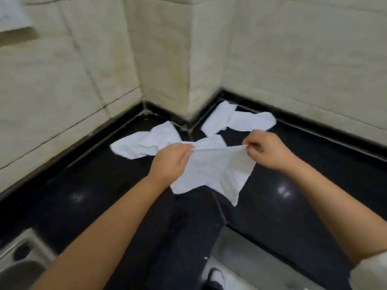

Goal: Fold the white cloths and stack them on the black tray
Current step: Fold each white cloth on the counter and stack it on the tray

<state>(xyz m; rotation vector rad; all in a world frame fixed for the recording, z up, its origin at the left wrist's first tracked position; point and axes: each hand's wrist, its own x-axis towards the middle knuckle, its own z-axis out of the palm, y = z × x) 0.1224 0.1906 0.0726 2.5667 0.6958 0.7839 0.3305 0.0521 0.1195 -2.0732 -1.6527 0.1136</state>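
I hold one white cloth stretched between both hands above the black counter. My left hand pinches its upper left corner and my right hand pinches the upper right corner, so the top edge is taut and the rest hangs down. A crumpled white cloth lies on the counter behind my left hand. Another crumpled white cloth lies by the wall corner at the back right. No black tray is in view.
Cream tiled walls with a protruding corner column close off the back of the counter. A steel sink is at the lower left. The counter's front edge runs below my right forearm, with the floor and a shoe beneath.
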